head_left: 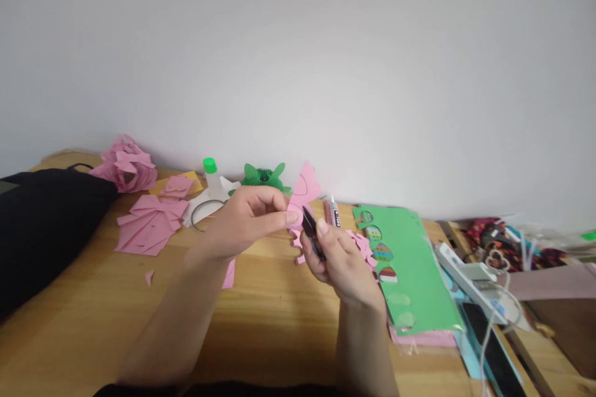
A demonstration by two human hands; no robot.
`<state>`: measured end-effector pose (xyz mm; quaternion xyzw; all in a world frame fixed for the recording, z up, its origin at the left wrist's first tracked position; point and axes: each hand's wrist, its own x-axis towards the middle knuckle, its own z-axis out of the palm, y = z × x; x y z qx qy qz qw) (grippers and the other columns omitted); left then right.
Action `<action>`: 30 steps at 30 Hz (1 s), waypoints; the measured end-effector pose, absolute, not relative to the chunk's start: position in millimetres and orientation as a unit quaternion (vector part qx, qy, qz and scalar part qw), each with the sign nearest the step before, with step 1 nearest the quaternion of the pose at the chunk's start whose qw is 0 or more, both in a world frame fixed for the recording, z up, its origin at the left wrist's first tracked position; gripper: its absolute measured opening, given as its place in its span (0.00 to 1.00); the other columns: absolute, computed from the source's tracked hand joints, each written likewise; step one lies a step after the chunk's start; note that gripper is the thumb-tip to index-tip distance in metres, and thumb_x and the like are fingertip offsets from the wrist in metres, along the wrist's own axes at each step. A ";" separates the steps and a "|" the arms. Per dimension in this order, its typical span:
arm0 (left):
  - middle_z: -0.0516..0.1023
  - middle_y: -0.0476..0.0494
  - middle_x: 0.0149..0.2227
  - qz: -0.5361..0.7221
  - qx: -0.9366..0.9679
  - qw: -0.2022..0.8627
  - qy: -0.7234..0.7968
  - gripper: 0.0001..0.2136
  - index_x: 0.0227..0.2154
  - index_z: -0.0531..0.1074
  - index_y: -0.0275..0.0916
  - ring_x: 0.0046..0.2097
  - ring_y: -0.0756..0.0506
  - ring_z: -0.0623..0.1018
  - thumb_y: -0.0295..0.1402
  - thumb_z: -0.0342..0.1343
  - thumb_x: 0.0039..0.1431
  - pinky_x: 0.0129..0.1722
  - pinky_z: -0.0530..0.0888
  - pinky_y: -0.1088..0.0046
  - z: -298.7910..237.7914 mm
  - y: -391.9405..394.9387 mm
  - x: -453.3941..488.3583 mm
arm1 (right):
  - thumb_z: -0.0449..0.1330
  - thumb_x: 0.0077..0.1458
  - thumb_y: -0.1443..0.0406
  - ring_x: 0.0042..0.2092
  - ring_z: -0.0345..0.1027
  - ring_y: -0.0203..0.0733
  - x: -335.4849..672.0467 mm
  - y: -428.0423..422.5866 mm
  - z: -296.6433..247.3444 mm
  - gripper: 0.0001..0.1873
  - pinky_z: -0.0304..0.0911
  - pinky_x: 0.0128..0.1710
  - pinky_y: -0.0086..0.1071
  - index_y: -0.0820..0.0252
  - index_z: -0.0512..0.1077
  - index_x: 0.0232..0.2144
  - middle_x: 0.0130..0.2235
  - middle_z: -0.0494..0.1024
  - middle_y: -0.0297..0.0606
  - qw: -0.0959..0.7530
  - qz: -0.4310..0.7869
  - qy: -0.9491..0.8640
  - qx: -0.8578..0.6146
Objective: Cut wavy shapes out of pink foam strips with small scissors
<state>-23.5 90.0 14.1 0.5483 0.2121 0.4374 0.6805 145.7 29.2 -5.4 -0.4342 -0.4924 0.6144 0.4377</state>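
Observation:
My left hand (249, 217) pinches a pink paper piece (302, 189) and holds it upright above the wooden table (261, 316). My right hand (338, 260) is closed around small black scissors (311, 229), whose blades meet the lower edge of the pink piece. Pink scraps (361, 245) lie on the table just behind my right hand.
A pile of pink paper sheets (149, 223), a crumpled pink paper heap (125, 164), a green-capped glue bottle (212, 180), a green paper flower (264, 177), a glue tube (334, 214), a green sheet with egg cut-outs (414, 279), a black bag (41, 223) and clutter at the right.

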 end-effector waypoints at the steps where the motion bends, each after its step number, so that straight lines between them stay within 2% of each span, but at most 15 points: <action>1: 0.78 0.52 0.23 0.437 0.548 0.681 0.213 0.09 0.19 0.72 0.37 0.27 0.51 0.80 0.23 0.61 0.53 0.31 0.78 0.78 14.1 90.1 -23.1 | 0.51 0.63 0.45 0.17 0.41 0.28 145.6 29.4 -4.8 0.27 0.40 0.17 0.27 0.59 0.64 0.22 0.15 0.52 0.23 0.439 0.611 -0.497 -0.433; 12: 0.79 0.51 0.22 0.428 0.550 0.689 0.201 0.10 0.20 0.72 0.37 0.27 0.51 0.80 0.25 0.59 0.56 0.30 0.77 0.78 13.6 87.7 -24.8 | 0.50 0.64 0.47 0.18 0.42 0.29 146.0 26.8 -1.5 0.25 0.40 0.17 0.26 0.60 0.65 0.25 0.16 0.53 0.23 0.430 0.603 -0.506 -0.441; 19: 0.80 0.53 0.23 0.449 0.536 0.689 0.191 0.10 0.19 0.71 0.37 0.27 0.53 0.79 0.22 0.61 0.53 0.29 0.75 0.81 12.1 88.9 -24.9 | 0.50 0.65 0.49 0.17 0.39 0.28 148.0 25.5 2.0 0.26 0.39 0.16 0.25 0.59 0.62 0.22 0.15 0.53 0.23 0.433 0.597 -0.522 -0.428; 27: 0.79 0.51 0.23 0.458 0.542 0.664 0.237 0.09 0.18 0.71 0.37 0.27 0.51 0.78 0.26 0.63 0.50 0.29 0.76 0.77 15.2 89.3 -24.7 | 0.50 0.64 0.48 0.17 0.40 0.28 146.3 26.3 2.4 0.26 0.39 0.15 0.26 0.58 0.61 0.21 0.15 0.53 0.23 0.429 0.584 -0.530 -0.440; 30: 0.79 0.50 0.23 0.450 0.560 0.656 0.234 0.10 0.19 0.70 0.38 0.27 0.50 0.79 0.27 0.62 0.52 0.29 0.77 0.76 14.7 88.7 -25.3 | 0.50 0.64 0.48 0.17 0.39 0.29 145.5 26.2 3.4 0.26 0.39 0.15 0.26 0.58 0.62 0.22 0.16 0.53 0.23 0.426 0.581 -0.531 -0.446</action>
